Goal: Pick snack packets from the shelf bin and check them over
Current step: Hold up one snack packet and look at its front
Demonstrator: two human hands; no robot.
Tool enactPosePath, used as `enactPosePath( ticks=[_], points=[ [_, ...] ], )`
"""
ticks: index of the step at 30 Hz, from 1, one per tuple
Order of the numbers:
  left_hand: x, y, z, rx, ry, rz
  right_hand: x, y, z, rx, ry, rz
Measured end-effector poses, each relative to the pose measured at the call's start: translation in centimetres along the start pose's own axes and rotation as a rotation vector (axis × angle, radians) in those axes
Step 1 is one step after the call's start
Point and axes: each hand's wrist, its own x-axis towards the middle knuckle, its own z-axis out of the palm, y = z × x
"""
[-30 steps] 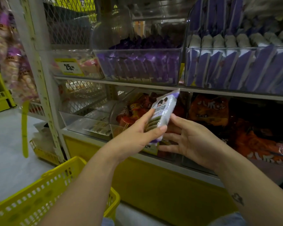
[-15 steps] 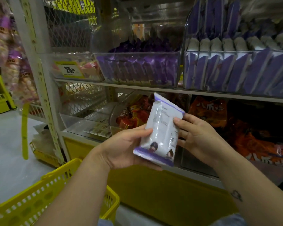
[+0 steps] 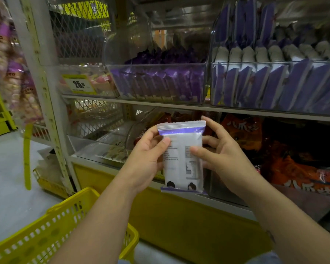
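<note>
A white snack packet (image 3: 183,159) with purple bands at its ends stands upright in front of the lower shelf, its printed back turned to me. My left hand (image 3: 149,159) grips its left edge, thumb on the front face. My right hand (image 3: 217,151) holds its right edge, thumb on the print and fingers behind. Above, a clear shelf bin (image 3: 274,84) at the upper right holds several purple and white packets on edge. Beside it on the left, another clear bin (image 3: 158,82) holds several darker purple packets.
A yellow shopping basket (image 3: 51,227) hangs at the lower left beside my left forearm. Orange snack bags (image 3: 301,172) fill the lower shelf at the right. A yellow price tag (image 3: 78,84) reads 25. Hanging bags (image 3: 13,73) line the white upright at the left.
The packet has turned from tilted, with its front showing, to upright with its printed back facing me. Both hands have shifted round it and risen a little.
</note>
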Motion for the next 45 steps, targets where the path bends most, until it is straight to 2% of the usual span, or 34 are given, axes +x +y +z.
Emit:
enactPosePath(
  ticks=[2,4,6,9,12,18,20,23,28,32,39,45],
  points=[
    [0.1,0.2,0.0,-0.127,0.011,-0.014,0.1,-0.3,-0.3,0.133,-0.082,0.056],
    [0.0,0.1,0.4,-0.17,0.053,-0.022,0.0,-0.4,-0.1,0.167,-0.159,0.079],
    [0.0,-0.4,1.2,-0.104,0.141,-0.038,-0.1,-0.2,0.4,0.206,-0.215,0.109],
    [-0.1,-0.9,2.1,0.143,0.218,-0.023,-0.1,0.0,0.7,0.217,-0.224,0.124],
    [-0.2,-0.8,2.5,0.292,0.135,0.029,-0.1,0.0,0.6,0.165,-0.135,0.097],
    [-0.6,-0.1,2.1,0.374,-0.154,-0.085,0.0,0.3,0.2,0.037,-0.022,0.047],
    [-0.8,-0.1,2.1,0.415,-0.19,-0.109,-0.1,0.3,0.2,-0.031,-0.026,0.02],
    [-1.0,-0.1,2.3,0.443,-0.153,-0.122,-0.2,0.1,0.4,-0.099,-0.031,-0.007],
    [-0.9,0.0,2.2,0.35,-0.073,-0.107,-0.2,-0.1,0.6,-0.107,-0.021,-0.005],
    [-0.6,-0.1,1.9,0.172,-0.017,-0.152,-0.3,-0.4,0.6,-0.148,-0.035,-0.01],
    [-0.4,-0.1,1.1,-0.158,-0.102,-0.191,-1.0,-1.4,1.1,-0.303,-0.103,-0.107],
    [-0.4,-0.6,1.0,-0.197,-0.153,-0.191,-1.2,-1.8,1.2,-0.382,-0.133,-0.146]
  ],
)
